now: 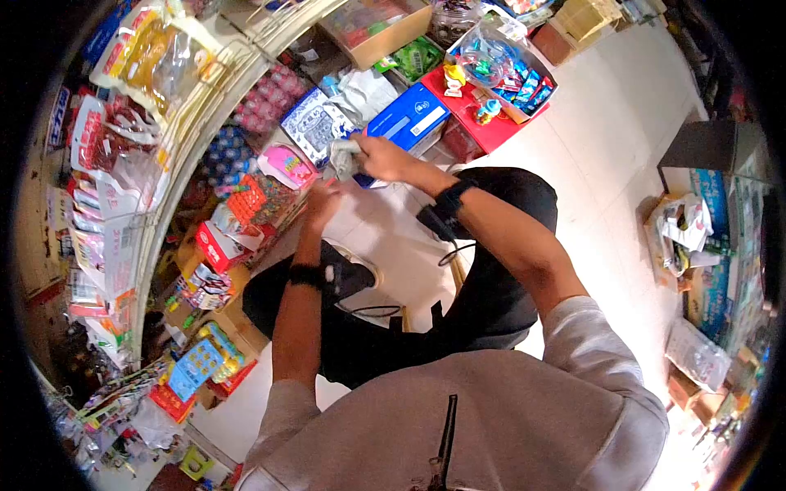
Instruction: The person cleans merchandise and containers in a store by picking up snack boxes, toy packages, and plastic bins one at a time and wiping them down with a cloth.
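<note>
My right hand is closed on a crumpled greyish-white cloth, in front of the blue-and-white patterned box and the plain blue box. Just below the cloth is my left hand, its fingers smeared and pointing up toward it. Whether the left fingers touch the cloth I cannot make out. Close to the left hand, a pink oval-fronted package leans among the goods.
A curved shelf edge with hanging snack bags runs along the left. Beyond the hands stands a red box with blue-wrapped sweets. A red-and-white box lies at lower left. Cartons and a white bag line the right side.
</note>
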Demonstrator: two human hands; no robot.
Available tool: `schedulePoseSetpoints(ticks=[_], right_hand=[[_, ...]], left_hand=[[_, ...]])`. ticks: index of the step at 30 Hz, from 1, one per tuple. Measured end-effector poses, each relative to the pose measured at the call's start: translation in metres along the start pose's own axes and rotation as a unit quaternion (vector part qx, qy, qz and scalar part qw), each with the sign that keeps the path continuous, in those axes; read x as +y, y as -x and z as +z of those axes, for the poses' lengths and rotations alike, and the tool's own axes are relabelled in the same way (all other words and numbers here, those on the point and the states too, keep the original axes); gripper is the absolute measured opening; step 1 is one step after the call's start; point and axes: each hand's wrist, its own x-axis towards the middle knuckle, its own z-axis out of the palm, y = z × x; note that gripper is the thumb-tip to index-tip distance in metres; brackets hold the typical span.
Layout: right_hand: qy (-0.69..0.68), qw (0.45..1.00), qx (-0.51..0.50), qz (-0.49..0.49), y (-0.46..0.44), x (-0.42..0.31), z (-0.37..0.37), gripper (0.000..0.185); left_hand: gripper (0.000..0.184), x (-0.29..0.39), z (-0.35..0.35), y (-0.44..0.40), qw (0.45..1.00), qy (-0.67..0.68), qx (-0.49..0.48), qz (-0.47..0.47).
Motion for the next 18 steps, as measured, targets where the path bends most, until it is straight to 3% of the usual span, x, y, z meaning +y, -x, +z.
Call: schedulePoseSetpoints(ticks=[2, 3, 5, 7, 8, 10, 11, 13, 14, 17, 18], right_hand=[[0.037, 0.999, 0.005, -0.005, 0.025, -0.006, 0.001, 0.036], [0.08, 0.997, 0.005, -0.006, 0.036, -0.008, 0.0, 0.039], [0.086, 0.991, -0.099, 0.009, 0.053, -0.006, 0.002, 0.038], [0.096, 0.988, -0.124, -0.013, 0.053, 0.03, 0.039, 0.041], [0.09, 0.989, -0.115, -0.018, 0.056, 0.026, 0.037, 0.041], [0.2, 0.954, -0.218, -0.056, 0.073, 0.012, 0.032, 0.04], [0.194, 0.956, -0.213, -0.056, 0.08, 0.014, 0.042, 0.04], [0.278, 0.943, -0.074, -0.166, 0.09, 0.025, 0.065, 0.017], [0.283, 0.941, -0.098, -0.16, 0.104, 0.009, 0.042, 0.016], [0.276, 0.937, -0.121, -0.177, 0.1, 0.015, 0.053, 0.018], [0.369, 0.898, 0.025, -0.239, 0.102, 0.019, 0.07, 0.02]], left_hand=[[0.044, 0.001, -0.045, 0.002, 0.991, -0.115, 0.012, 0.061], [0.038, 0.009, -0.065, 0.001, 0.99, 0.13, 0.055, 0.005], [0.032, 0.064, -0.096, -0.014, 0.929, 0.358, 0.085, -0.044], [0.033, 0.175, -0.097, -0.031, 0.983, 0.178, 0.038, 0.036], [0.036, 0.203, -0.091, -0.048, 0.986, 0.154, 0.008, 0.056], [0.041, 0.247, -0.072, -0.09, 0.993, 0.085, -0.047, 0.066], [0.044, 0.263, -0.058, -0.113, 0.995, 0.039, -0.072, 0.058], [0.06, 0.27, -0.022, -0.157, 0.992, 0.0, -0.046, 0.115], [0.06, 0.272, -0.006, -0.177, 0.992, -0.005, -0.05, 0.115], [0.086, 0.278, 0.034, -0.212, 0.987, -0.136, -0.042, 0.072], [0.087, 0.277, 0.044, -0.219, 0.987, -0.148, -0.037, 0.052]])
